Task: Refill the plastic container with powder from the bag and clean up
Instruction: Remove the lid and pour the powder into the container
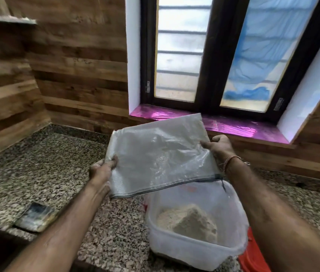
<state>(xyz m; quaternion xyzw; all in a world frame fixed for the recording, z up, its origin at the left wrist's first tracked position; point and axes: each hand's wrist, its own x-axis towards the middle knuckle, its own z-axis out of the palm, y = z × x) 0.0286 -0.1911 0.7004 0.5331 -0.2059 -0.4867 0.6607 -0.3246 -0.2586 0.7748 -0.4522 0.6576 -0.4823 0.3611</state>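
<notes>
Both hands pinch the woven plastic bag (159, 154), left hand (102, 169) and right hand (217, 145) at opposite edges, keeping its mouth over the powder-filled plastic container (194, 244) on the desk (57, 163) so leftovers fall inside.

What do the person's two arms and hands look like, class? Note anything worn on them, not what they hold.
Both forearms are bare, with no sleeves in view and no gloves on either hand. The right hand has a thin reddish-orange thread tied round its wrist, with loose ends sticking out. The left hand wears nothing on its wrist. Light dusty smudges show on both arms. No rings or watch can be seen.
</notes>
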